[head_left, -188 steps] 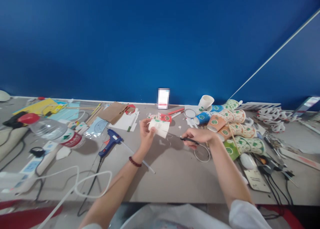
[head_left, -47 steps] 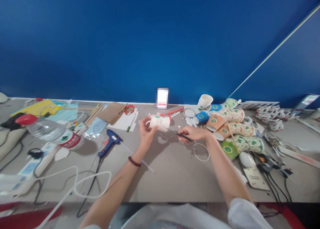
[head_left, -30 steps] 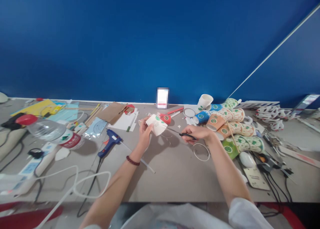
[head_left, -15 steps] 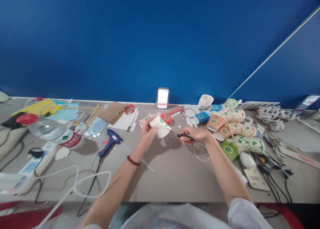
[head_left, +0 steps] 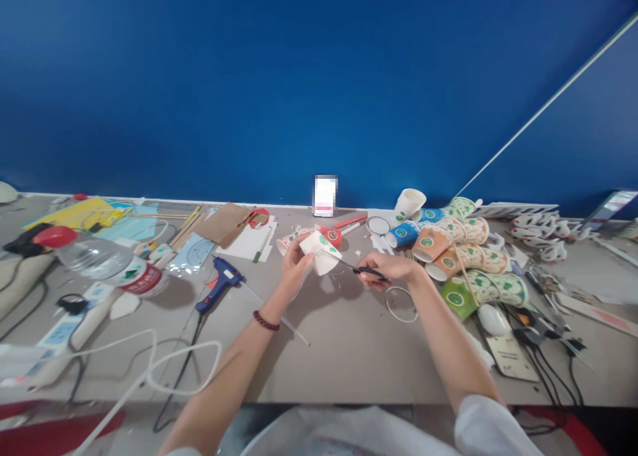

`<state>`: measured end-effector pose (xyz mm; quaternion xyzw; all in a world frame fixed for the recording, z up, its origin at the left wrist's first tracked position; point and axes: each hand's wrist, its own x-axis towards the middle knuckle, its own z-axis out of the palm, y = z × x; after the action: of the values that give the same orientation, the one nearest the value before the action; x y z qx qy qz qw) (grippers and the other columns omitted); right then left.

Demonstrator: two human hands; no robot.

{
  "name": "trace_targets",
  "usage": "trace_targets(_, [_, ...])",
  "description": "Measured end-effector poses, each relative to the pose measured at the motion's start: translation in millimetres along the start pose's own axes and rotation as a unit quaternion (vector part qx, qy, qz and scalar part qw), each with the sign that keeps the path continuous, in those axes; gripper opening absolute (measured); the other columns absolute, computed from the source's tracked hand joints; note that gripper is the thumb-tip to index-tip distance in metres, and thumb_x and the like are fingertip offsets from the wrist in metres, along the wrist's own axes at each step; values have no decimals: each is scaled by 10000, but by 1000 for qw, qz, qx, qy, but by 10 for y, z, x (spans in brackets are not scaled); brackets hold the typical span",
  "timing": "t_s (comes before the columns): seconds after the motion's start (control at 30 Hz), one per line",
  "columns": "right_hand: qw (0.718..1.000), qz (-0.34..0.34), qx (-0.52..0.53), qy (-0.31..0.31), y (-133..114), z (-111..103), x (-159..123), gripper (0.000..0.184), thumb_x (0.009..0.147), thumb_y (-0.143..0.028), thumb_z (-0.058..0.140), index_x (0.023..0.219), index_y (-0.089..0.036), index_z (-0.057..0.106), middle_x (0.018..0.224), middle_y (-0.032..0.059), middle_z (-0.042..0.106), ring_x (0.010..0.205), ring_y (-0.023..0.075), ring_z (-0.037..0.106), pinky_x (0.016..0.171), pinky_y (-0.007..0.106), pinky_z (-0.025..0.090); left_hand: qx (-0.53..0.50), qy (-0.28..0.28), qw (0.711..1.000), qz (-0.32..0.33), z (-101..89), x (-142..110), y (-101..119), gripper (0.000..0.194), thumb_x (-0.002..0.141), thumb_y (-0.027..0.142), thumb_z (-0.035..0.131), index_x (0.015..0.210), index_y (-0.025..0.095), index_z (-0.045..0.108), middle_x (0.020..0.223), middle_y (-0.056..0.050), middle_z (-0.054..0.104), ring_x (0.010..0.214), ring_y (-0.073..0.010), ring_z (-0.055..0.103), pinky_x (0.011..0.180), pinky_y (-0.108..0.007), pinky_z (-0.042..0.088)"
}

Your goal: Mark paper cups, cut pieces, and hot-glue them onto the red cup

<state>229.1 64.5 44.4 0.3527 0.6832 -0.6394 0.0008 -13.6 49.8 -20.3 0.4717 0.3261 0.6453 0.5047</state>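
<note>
My left hand [head_left: 295, 265] is closed on a white paper piece [head_left: 326, 262] printed with green leaves, which looks like cut cup paper. My right hand [head_left: 386, 268] grips the black handles of a pair of scissors [head_left: 369, 272]. The scissors' blades point left and meet the paper; whether they are parted is too small to tell. Just behind the paper lies a red paper cup [head_left: 333, 235] on its side. A pale ring [head_left: 401, 304], like a cut cup rim, rests on the table below my right hand.
Stacked paper cups [head_left: 448, 243] lie to the right, beside a white mouse [head_left: 493, 319] and cables. On the left are a blue glue gun [head_left: 219, 284], a plastic bottle [head_left: 114, 262] and a power strip [head_left: 74, 330]. A phone [head_left: 325, 197] leans against the blue wall.
Both hands stay in nearly the same place. The paper has tilted very slightly against the scissors' blades.
</note>
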Motion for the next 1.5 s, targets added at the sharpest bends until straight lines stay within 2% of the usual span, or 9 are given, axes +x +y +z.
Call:
trace_targets(0.2, [1000,1,-16,5,42,-14,5,452,768,-587,581,669,-149,533,466,-41,527,342,43,381,333,167,263,0,-47,999,28,5,-13,-1,463,691,344,746,1114,241,586,1022,-59,626,894,-190,608,736,-298,513])
trace_targets(0.37, [1000,9,-27,8,32,-5,1,457,774,-580,582,639,-150,507,478,-38,522,343,32,362,334,164,246,25,-35,998,46,16,-15,13,502,652,384,772,1082,221,571,971,-66,628,865,-205,614,734,-319,509])
trace_targets(0.67, [997,25,-58,32,-53,18,-28,368,761,-486,590,613,-160,508,433,-56,491,341,30,320,339,171,198,20,-27,999,26,39,-36,28,535,626,391,785,1078,223,556,976,-67,625,878,-215,610,748,-340,502])
trace_targets(0.83, [997,22,-67,45,-83,41,-33,334,757,-445,590,596,-161,519,426,-54,488,378,48,381,401,185,269,12,-34,999,17,25,-38,-1,527,660,339,766,1110,213,522,998,-59,611,899,-187,596,773,-313,499])
trace_targets(1.13, [997,29,-65,39,-71,27,-42,425,770,-534,580,580,-168,476,413,-55,482,333,28,301,344,174,194,19,-41,999,7,0,-31,-9,496,681,329,758,1103,212,524,1018,-55,617,931,-193,598,814,-329,496])
trace_targets(1.37, [997,26,-58,40,-15,18,-6,466,760,-580,588,587,-159,487,431,-45,494,323,26,318,320,165,203,33,-34,999,0,0,-40,-37,492,696,353,746,1103,203,514,1006,-56,610,918,-191,598,798,-334,507])
trace_targets(1.5, [998,15,-52,42,-15,24,16,472,761,-581,590,581,-156,492,441,-41,500,327,27,336,318,161,215,50,-77,996,8,32,-71,-84,489,722,343,726,1127,205,487,1049,-63,588,930,-180,587,809,-314,495])
